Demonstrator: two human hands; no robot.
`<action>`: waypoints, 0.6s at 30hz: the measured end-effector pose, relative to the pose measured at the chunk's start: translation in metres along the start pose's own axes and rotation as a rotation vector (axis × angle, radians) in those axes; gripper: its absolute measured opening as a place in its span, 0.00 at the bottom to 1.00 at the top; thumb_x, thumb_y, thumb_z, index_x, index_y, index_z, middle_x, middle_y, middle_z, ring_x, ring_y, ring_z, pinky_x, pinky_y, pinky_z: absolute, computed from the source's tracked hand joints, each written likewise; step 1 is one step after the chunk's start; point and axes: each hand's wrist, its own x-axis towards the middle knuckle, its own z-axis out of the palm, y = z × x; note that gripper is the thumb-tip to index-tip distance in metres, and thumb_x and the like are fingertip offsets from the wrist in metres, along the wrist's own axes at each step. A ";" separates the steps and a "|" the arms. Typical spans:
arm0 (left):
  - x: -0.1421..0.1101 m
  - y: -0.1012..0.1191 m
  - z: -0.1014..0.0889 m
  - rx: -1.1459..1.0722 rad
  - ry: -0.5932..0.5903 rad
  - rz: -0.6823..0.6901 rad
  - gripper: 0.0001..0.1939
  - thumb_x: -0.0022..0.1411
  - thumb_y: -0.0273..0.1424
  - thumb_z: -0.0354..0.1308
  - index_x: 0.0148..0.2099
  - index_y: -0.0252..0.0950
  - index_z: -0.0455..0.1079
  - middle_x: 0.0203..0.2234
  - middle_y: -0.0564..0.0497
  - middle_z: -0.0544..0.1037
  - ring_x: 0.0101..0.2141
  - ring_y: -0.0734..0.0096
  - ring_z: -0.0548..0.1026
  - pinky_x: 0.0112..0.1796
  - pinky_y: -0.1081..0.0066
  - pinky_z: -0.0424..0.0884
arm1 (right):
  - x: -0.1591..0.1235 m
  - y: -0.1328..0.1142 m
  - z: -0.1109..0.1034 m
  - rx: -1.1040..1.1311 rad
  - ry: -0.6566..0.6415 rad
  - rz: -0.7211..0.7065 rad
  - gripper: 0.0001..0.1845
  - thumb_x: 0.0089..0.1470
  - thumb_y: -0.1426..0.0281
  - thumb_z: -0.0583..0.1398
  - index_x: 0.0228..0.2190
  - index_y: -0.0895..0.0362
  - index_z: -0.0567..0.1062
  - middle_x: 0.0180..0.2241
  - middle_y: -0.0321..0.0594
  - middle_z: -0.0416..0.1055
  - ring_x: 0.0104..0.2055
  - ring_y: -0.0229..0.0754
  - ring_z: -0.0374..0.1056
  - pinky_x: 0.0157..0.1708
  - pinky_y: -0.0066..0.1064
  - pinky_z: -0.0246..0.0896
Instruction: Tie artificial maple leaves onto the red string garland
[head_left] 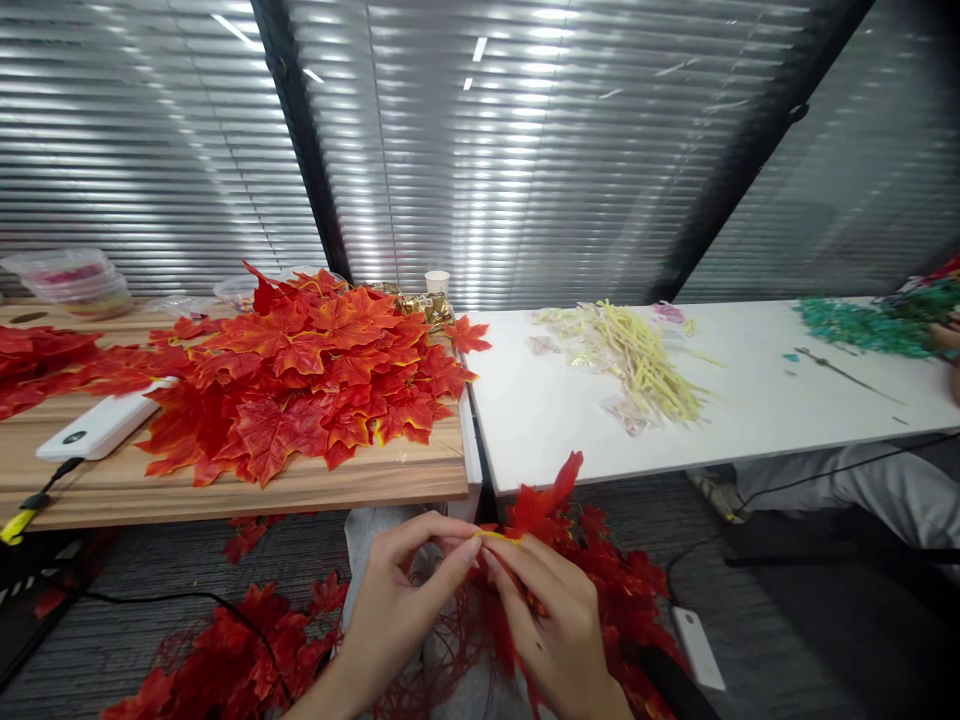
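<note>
Both my hands meet low in the view, below the table edges. My left hand (pixel 397 600) pinches one end of a thin yellow stem (pixel 496 537) with thumb and forefinger. My right hand (pixel 559 615) pinches the same stem from the other side; a red maple leaf (pixel 547 500) rises from it. More red leaves on a vine (pixel 630 590) lie in my lap under the right hand. A large heap of loose red leaves (pixel 315 370) covers the wooden table (pixel 225 490) just beyond my hands.
A white power bank (pixel 105 425) lies on the wooden table's left, cable trailing. The white table (pixel 750 410) carries yellow stems (pixel 645 365) and green pieces (pixel 862 325). Another person's legs (pixel 862 490) sit at right. Fallen leaves (pixel 232 640) and a white device (pixel 697 645) lie on the floor.
</note>
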 end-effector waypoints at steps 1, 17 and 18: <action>0.000 0.000 0.000 0.005 0.001 -0.002 0.05 0.58 0.30 0.61 0.35 0.38 0.78 0.28 0.52 0.80 0.31 0.69 0.76 0.35 0.75 0.73 | 0.000 0.000 0.000 -0.002 -0.002 0.001 0.10 0.59 0.79 0.54 0.36 0.60 0.76 0.28 0.44 0.77 0.28 0.40 0.74 0.28 0.27 0.70; 0.000 0.001 0.002 -0.021 -0.007 -0.022 0.05 0.58 0.30 0.60 0.35 0.38 0.78 0.28 0.52 0.80 0.30 0.70 0.76 0.35 0.76 0.72 | -0.001 0.000 0.000 -0.029 -0.007 0.009 0.11 0.61 0.76 0.54 0.34 0.61 0.77 0.27 0.44 0.77 0.27 0.40 0.74 0.28 0.26 0.70; 0.000 0.001 0.002 -0.023 -0.009 -0.023 0.05 0.58 0.30 0.60 0.35 0.38 0.78 0.27 0.52 0.80 0.30 0.70 0.76 0.35 0.76 0.72 | -0.001 0.000 0.000 -0.027 -0.008 0.009 0.11 0.61 0.76 0.54 0.34 0.60 0.77 0.27 0.44 0.77 0.27 0.40 0.74 0.28 0.26 0.70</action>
